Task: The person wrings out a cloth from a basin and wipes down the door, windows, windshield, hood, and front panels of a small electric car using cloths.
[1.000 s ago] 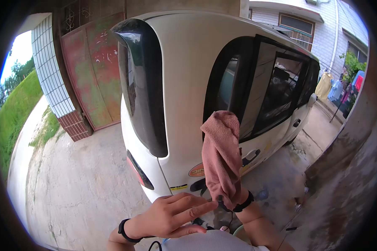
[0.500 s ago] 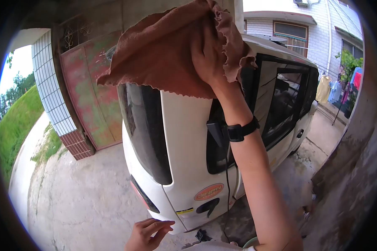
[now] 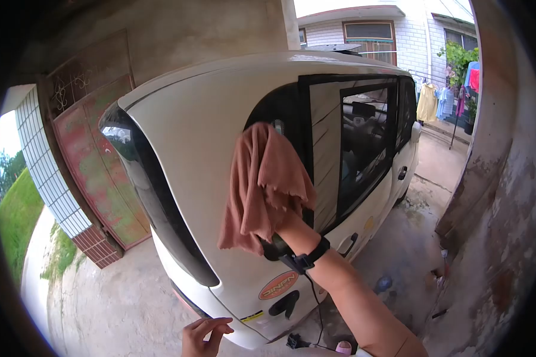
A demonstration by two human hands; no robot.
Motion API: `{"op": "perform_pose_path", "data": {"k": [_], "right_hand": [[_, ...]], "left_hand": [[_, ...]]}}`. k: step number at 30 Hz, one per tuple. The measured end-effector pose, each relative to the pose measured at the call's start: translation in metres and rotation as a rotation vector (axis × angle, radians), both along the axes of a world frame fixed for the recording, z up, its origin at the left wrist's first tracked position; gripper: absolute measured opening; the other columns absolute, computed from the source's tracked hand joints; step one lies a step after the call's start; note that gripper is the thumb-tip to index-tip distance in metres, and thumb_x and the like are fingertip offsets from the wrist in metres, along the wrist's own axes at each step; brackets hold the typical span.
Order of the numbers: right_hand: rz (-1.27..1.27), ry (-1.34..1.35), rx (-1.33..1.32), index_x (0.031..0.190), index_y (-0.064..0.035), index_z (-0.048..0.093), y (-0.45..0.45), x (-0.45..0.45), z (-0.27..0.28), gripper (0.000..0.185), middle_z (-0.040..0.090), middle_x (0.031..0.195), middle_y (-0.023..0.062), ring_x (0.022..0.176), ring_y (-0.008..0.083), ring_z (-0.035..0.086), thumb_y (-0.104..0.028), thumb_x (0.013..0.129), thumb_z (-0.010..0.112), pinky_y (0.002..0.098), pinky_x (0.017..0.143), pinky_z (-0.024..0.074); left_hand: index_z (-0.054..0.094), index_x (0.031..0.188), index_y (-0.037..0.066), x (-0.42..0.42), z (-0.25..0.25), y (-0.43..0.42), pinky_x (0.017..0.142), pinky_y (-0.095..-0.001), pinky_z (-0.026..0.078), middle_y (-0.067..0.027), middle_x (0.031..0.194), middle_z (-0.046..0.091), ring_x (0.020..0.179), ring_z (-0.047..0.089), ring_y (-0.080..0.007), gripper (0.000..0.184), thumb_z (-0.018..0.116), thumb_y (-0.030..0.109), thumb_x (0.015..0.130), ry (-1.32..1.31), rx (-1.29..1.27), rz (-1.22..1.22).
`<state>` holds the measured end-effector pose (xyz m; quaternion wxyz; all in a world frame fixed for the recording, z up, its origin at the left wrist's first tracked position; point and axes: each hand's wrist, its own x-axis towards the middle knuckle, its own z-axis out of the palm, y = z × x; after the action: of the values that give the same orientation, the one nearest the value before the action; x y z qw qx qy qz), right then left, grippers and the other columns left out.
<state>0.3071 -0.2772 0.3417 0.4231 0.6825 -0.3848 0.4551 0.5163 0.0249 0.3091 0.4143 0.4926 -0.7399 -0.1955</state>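
Observation:
A reddish-brown cloth (image 3: 256,190) is draped over my right hand (image 3: 280,221) and lies against the rear side of a white car (image 3: 190,143), over the lower part of its dark rear side window. The cloth hides my right fingers; the wrist below wears a black strap. Low in the view, my left hand (image 3: 203,336) is apart from the car, its fingers bent with thumb and forefinger near each other, and no object shows in it. An orange oval sticker (image 3: 278,285) is on the car beneath the cloth.
A red and green metal gate (image 3: 104,172) stands at the left beside a tiled pillar (image 3: 53,166). A rough wall (image 3: 500,196) rises at the right. Clothes (image 3: 427,102) hang at the back right. A black cable (image 3: 318,309) hangs near the car's side.
The spread cloth has come down from high in front onto the car's side with my right hand. My left hand has stayed low. The view has shifted, showing more of the car's roof.

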Motion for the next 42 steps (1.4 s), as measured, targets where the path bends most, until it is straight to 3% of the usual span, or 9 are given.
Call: {"op": "perform_pose_path", "data": {"k": [3,6,14,19,21,25,33,35,42], "right_hand": [[0.332,-0.31,-0.1,0.155,-0.0141,0.015,-0.011,-0.013,0.163,0.067,0.016,0.161,0.0054,0.149,0.0219,0.014,-0.05,0.102,0.034,0.0368,0.121,0.0121],[0.347,-0.366,-0.181,0.155,-0.0136,0.016,-0.012,-0.028,0.157,0.066,0.018,0.16,0.0057,0.148,0.0223,0.016,-0.048,0.103,0.036,0.0368,0.121,0.0139],[0.236,-0.214,1.032,0.154,-0.0125,0.02,0.04,-0.02,-0.296,0.062,0.023,0.158,0.0067,0.146,0.0235,0.023,-0.043,0.104,0.04,0.0368,0.12,0.0189],[-0.007,-0.014,0.321,0.153,-0.012,0.023,0.013,-0.037,-0.129,0.061,0.026,0.157,0.0082,0.146,0.0254,0.024,-0.038,0.102,0.045,0.0373,0.12,0.0213],[0.69,-0.293,0.522,0.153,-0.0112,0.021,0.01,-0.042,-0.014,0.063,0.025,0.157,0.0089,0.145,0.0236,0.025,-0.036,0.102,0.046,0.0373,0.121,0.0203],[0.515,-0.107,0.075,0.141,-0.0129,0.035,0.042,-0.003,0.135,0.051,0.034,0.15,0.0069,0.142,0.0219,0.03,-0.039,0.099,0.048,0.0404,0.119,0.0222],[0.404,0.276,-0.113,0.115,-0.0163,0.061,0.096,0.087,0.043,0.037,0.053,0.136,0.0028,0.137,0.0184,0.039,-0.044,0.093,0.051,0.0464,0.116,0.0258],[0.533,0.293,-0.057,0.109,-0.0172,0.068,0.101,0.081,-0.005,0.036,0.058,0.132,0.0018,0.135,0.0176,0.041,-0.045,0.092,0.052,0.048,0.116,0.0268],[0.781,0.03,0.9,0.122,-0.0074,0.061,0.063,0.048,-0.013,0.04,0.064,0.117,0.004,0.115,0.0175,0.057,-0.033,0.091,0.065,0.0324,0.104,0.0398]], "left_hand": [[0.069,0.107,-0.001,-0.004,0.002,-0.004,0.071,-0.0303,0.053,-0.0088,0.079,0.068,0.076,0.068,-0.0194,0.027,0.057,-0.012,0.086,0.002,-0.004,0.008],[0.069,0.107,-0.001,-0.003,0.003,-0.006,0.071,-0.0299,0.053,-0.0087,0.079,0.069,0.075,0.068,-0.0185,0.026,0.056,-0.012,0.087,0.008,-0.014,0.037],[0.069,0.107,-0.002,-0.004,0.0,-0.006,0.071,-0.0297,0.054,-0.0089,0.079,0.069,0.074,0.068,-0.0184,0.027,0.054,-0.012,0.087,0.022,-0.009,0.024],[0.069,0.105,-0.001,-0.009,0.0,0.005,0.07,-0.0297,0.054,-0.0096,0.079,0.069,0.074,0.068,-0.0184,0.024,0.055,-0.01,0.089,0.024,0.026,0.045],[0.069,0.105,-0.001,0.0,-0.012,0.013,0.07,-0.0297,0.053,-0.0097,0.079,0.069,0.074,0.068,-0.0184,0.022,0.055,-0.008,0.09,0.052,0.003,0.092],[0.068,0.105,-0.004,0.014,-0.018,0.026,0.069,-0.03,0.054,-0.0104,0.079,0.068,0.072,0.068,-0.0185,0.018,0.053,-0.004,0.094,0.1,0.039,0.194],[0.065,0.11,-0.007,0.009,-0.013,0.022,0.067,-0.032,0.056,-0.0096,0.08,0.068,0.072,0.067,-0.0182,0.029,0.052,0.019,0.102,0.039,-0.097,0.087],[0.071,0.1,0.003,0.008,-0.009,0.025,0.066,-0.0305,0.054,-0.0076,0.077,0.072,0.069,0.07,-0.0204,0.013,0.064,0.005,0.089,0.027,-0.059,0.152],[0.069,0.095,-0.003,0.032,-0.023,0.053,0.063,-0.0283,0.055,-0.0092,0.068,0.069,0.063,0.069,-0.0176,0.015,0.054,-0.002,0.093,0.067,-0.026,0.29]]}}
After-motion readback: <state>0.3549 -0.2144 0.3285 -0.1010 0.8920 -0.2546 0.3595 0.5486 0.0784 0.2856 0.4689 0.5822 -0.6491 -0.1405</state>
